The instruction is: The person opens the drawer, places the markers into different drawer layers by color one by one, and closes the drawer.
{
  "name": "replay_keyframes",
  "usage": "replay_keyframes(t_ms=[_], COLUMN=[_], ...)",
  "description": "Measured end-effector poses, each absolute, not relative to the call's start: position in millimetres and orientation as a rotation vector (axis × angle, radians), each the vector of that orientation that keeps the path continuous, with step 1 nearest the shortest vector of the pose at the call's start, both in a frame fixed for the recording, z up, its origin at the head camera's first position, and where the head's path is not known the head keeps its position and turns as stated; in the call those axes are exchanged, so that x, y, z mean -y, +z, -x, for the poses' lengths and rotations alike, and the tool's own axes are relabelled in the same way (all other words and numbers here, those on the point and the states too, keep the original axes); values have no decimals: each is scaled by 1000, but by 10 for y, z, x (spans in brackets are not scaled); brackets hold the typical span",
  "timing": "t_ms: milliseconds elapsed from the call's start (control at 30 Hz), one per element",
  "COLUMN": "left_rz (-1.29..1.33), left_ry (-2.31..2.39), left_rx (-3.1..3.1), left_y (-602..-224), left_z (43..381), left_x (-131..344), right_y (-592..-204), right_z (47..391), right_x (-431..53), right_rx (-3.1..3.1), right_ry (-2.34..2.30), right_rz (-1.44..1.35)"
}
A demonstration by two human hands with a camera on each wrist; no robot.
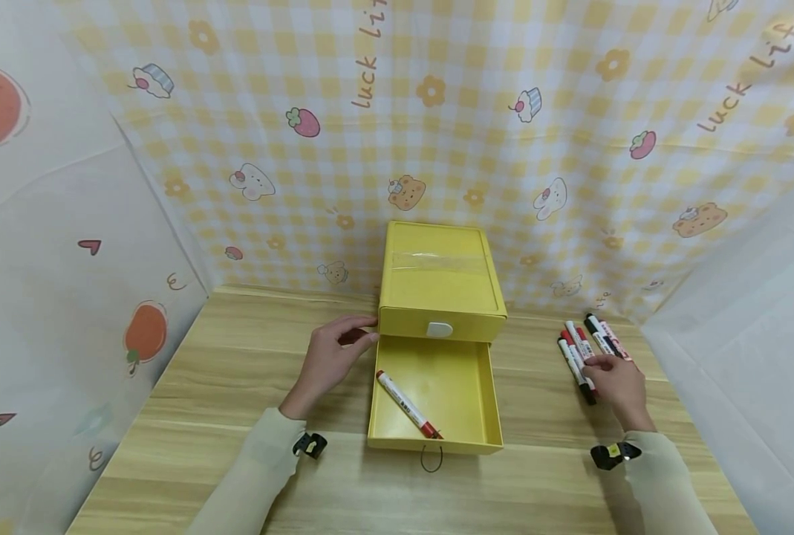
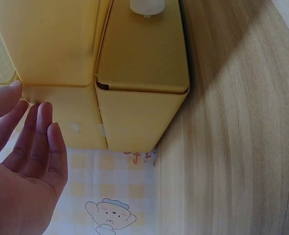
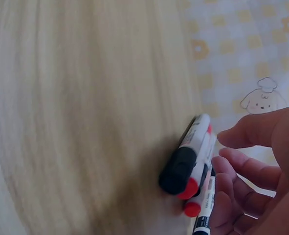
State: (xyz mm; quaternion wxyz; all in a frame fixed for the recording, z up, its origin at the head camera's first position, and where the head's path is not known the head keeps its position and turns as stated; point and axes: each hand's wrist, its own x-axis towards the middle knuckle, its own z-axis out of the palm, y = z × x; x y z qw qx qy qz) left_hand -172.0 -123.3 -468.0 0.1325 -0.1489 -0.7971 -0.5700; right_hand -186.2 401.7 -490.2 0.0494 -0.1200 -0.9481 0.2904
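A yellow two-drawer box [image 1: 446, 286] stands against the curtain, its upper front bearing a white knob [image 1: 440, 329]. Its lower drawer [image 1: 460, 386] is pulled out, with one red-capped marker [image 1: 403, 401] lying slantwise inside. My left hand [image 1: 333, 357] is at the box's left side, fingertips right at its edge; in the left wrist view the fingers [image 2: 46, 142] are gently bent and grip nothing. My right hand [image 1: 616, 383] reaches over several markers [image 1: 573, 360] on the right. The right wrist view shows its thumb and fingers [image 3: 252, 169] apart, close beside the markers [image 3: 198, 134].
A thin wire loop [image 1: 431, 458] hangs from the drawer's front. The wooden table [image 1: 256, 357] runs under everything. A yellow checked curtain [image 1: 343, 163] rises behind, and white cloth [image 1: 757, 319] borders the right side. Clear tape [image 1: 440, 261] crosses the box top.
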Motion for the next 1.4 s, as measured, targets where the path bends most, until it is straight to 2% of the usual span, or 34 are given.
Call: replay_keyframes(t_ms=[1400], left_rz=[445], left_ry=[-1681], left_rx=[2298], left_y=[-4701], left_z=[1727], left_x=[1240], right_y=[-5043], right_z=[1880], right_x=[-3962], right_rx=[2998], right_ry=[636], right_rz=[323])
